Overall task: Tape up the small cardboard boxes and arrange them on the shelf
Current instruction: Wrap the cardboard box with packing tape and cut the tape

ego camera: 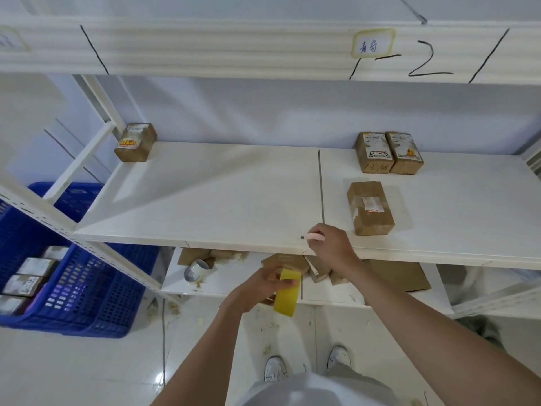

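Now I'm gripping a yellow tape roll (287,294) in my left hand (257,290) and a pink cutter (315,236) in my right hand (329,244); the brown cardboard box (370,208), lengthwise away, is lying just right of centre, nearer my right.

The white shelf (222,197) has a thin dark line (321,189) running from back to front. Left of the line, one small brown box (135,142) sits at the back corner, well apart from the others. Right of the line, two boxes (389,152) stand side by side at the back, touching each other. They have labels on top, and one has writing on it. Another box (370,208) sits nearer the front, apart from those two. It has a torn white label. A pink marker (314,237) lies at the front edge, near the end of the line.

Below is a lower shelf (222,284). A tape roll (196,270) and some brown boxes (288,262) lie on it.
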`<state>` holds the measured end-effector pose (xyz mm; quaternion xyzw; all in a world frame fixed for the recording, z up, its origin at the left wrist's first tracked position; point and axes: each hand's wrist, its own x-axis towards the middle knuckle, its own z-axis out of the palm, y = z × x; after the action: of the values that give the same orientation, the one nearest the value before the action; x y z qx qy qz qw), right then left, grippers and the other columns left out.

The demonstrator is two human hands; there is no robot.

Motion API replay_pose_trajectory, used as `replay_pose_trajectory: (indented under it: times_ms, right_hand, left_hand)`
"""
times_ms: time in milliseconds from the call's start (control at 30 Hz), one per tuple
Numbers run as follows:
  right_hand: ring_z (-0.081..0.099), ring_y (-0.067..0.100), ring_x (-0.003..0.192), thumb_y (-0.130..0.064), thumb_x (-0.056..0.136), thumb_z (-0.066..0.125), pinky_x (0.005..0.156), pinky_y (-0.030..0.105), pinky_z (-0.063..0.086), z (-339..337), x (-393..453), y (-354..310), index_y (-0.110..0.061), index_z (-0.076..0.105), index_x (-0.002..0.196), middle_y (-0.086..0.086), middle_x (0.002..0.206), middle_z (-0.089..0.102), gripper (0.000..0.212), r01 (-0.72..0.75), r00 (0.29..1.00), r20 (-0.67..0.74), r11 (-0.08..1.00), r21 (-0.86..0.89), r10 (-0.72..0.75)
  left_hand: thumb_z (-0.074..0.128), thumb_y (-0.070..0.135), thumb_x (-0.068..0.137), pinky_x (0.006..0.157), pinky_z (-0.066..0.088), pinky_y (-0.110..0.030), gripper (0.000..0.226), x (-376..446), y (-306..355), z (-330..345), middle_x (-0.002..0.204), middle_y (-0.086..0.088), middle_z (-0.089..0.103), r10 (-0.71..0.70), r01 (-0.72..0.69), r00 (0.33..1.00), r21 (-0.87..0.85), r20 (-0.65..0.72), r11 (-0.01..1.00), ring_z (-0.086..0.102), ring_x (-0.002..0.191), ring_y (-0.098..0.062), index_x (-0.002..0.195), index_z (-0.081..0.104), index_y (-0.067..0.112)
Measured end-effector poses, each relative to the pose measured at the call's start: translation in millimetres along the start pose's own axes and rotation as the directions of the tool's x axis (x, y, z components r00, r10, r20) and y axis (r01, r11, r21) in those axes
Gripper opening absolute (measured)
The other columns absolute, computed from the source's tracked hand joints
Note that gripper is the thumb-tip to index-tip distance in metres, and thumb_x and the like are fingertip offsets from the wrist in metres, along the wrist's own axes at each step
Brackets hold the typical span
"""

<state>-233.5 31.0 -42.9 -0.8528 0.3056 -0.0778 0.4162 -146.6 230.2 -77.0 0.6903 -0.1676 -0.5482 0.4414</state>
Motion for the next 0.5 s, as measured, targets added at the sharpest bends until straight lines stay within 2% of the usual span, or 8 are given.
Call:
replay_pose_trajectory:
  times_ms: [100, 167, 233, 367, 433, 500]
  right_hand:
    - [0.061, 0.006, 0.082, -0.01, 0.092, 0.063, 0.068, 0.017, 0.045, -20, 12, -10, -0.015, 0.07, 0.094, -0.008, 0.091, 0.066, 0.009, 0.046, 0.988, -0.153, 0.998, 0.042, -0.039]
    - [0.059, 0.003, 0.08, -0.011, 0.093, 0.063, 0.068, 0.019, 0.046, -36, 19, -14, -0.016, 0.07, 0.096, -0.009, 0.089, 0.065, 0.009, 0.057, 0.963, -0.267, 0.997, 0.06, -0.039]
    - [0.058, 0.003, 0.078, -0.013, 0.093, 0.064, 0.067, 0.02, 0.046, -53, 26, -12, -0.018, 0.069, 0.095, -0.009, 0.087, 0.065, 0.007, 0.047, 0.927, -0.375, 0.996, 0.071, -0.017]
    - [0.06, 0.017, 0.08, -0.012, 0.092, 0.062, 0.066, 0.024, 0.043, -89, 36, 11, -0.014, 0.071, 0.093, -0.001, 0.087, 0.066, 0.009, -0.033, 0.816, -0.57, 0.993, 0.118, 0.095]
    - [0.061, 0.019, 0.084, -0.011, 0.092, 0.061, 0.066, 0.019, 0.042, -107, 40, 29, -0.01, 0.072, 0.101, 0.001, 0.091, 0.067, 0.015, -0.102, 0.748, -0.641, 0.985, 0.141, 0.17]
    - [0.062, 0.022, 0.087, -0.012, 0.093, 0.059, 0.072, 0.02, 0.045, -123, 44, 51, -0.007, 0.07, 0.114, 0.006, 0.099, 0.067, 0.024, -0.211, 0.677, -0.669, 0.952, 0.223, 0.307]
  left_hand:
    - [0.078, 0.04, 0.087, 0.084, 0.056, -0.035, 0.034, 2, 16, -1, 0.116, 0.007, 0.071, 0.107, -0.106, 0.994, -0.009, 0.024, 0.994, 0.069, 0.095, -0.01, 0.118, 0.064, 0.04]
    - [0.077, 0.041, 0.087, 0.083, 0.055, -0.038, 0.037, 4, 24, -2, 0.116, -0.003, 0.069, 0.158, -0.157, 0.987, -0.014, 0.032, 0.987, 0.067, 0.09, -0.012, 0.12, 0.062, 0.036]
    - [0.077, 0.044, 0.086, 0.086, 0.055, -0.043, 0.041, 7, 31, -3, 0.115, -0.012, 0.069, 0.186, -0.186, 0.982, -0.013, 0.043, 0.983, 0.066, 0.086, -0.018, 0.123, 0.06, 0.035]
    - [0.075, 0.047, 0.087, 0.086, 0.058, -0.05, 0.047, 15, 44, -2, 0.111, -0.02, 0.068, 0.208, -0.206, 0.976, -0.037, 0.061, 0.978, 0.069, 0.086, -0.027, 0.128, 0.056, 0.035]
    - [0.075, 0.05, 0.087, 0.085, 0.058, -0.05, 0.049, 19, 49, -2, 0.107, -0.014, 0.072, 0.221, -0.218, 0.973, -0.052, 0.06, 0.975, 0.071, 0.089, -0.029, 0.129, 0.055, 0.035]
    - [0.073, 0.051, 0.088, 0.082, 0.06, -0.047, 0.049, 23, 56, 0, 0.102, -0.004, 0.075, 0.226, -0.222, 0.972, -0.063, 0.069, 0.973, 0.073, 0.091, -0.027, 0.129, 0.054, 0.035]
